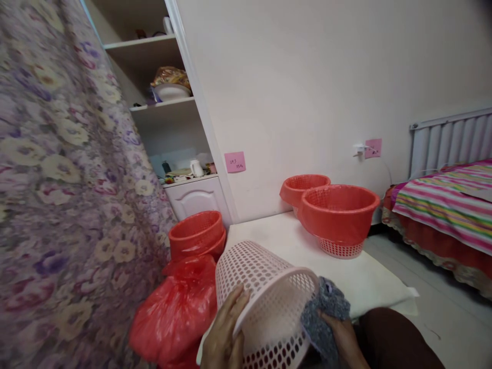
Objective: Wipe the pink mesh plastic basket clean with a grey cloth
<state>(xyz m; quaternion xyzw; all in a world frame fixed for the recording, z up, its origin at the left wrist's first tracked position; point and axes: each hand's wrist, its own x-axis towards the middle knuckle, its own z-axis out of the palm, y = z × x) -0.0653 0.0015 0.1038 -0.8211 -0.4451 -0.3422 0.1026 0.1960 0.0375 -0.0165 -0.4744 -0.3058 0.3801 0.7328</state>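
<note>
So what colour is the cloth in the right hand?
Grey: the fuzzy grey cloth, pressed against the pale pink perforated plastic basket; head view.

Pale pink perforated basket (265, 292); grey cloth (325, 312); red mesh baskets (338, 212) w/ red liners; red plastic bag (175, 312); curtain (65, 169) was purple/cream floral; bedspread (449, 202) multicolour striped; pink notes (234, 162).
</note>
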